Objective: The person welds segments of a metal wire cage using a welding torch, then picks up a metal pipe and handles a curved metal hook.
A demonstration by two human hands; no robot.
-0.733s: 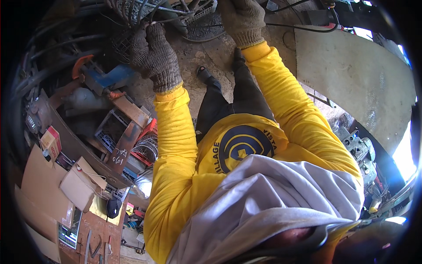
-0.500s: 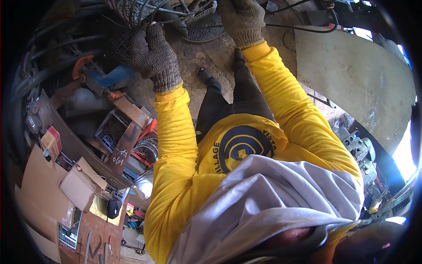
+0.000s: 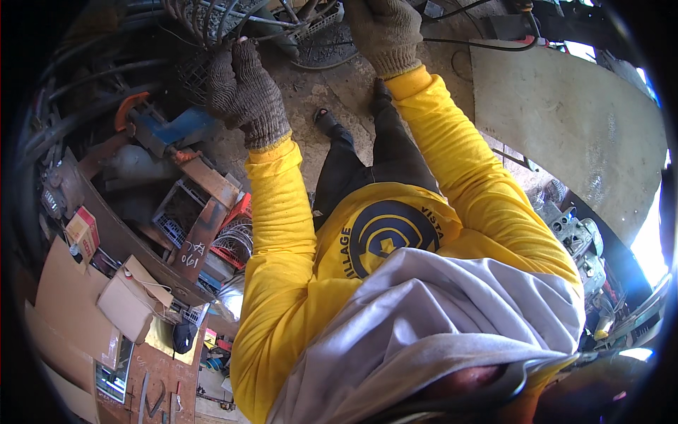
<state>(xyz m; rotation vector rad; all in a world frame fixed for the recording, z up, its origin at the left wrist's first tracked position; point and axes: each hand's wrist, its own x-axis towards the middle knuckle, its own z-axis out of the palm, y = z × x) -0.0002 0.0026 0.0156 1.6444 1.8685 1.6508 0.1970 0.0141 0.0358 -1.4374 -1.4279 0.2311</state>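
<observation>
Bent, gray rods at upper left, near curled left hand. Right hand up top, fingertips cut off. Cannot tell any grip. Shifted slightly left since before.

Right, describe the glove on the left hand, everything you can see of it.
The glove on the left hand looks knitted, brownish-grey and ribbed, its fingers partly curled, toward the top of the picture. A pinkish spot, perhaps bare fingertip, shows at one finger's end. Its cuff meets the yellow sleeve. Whether it grips anything is unclear.
</observation>
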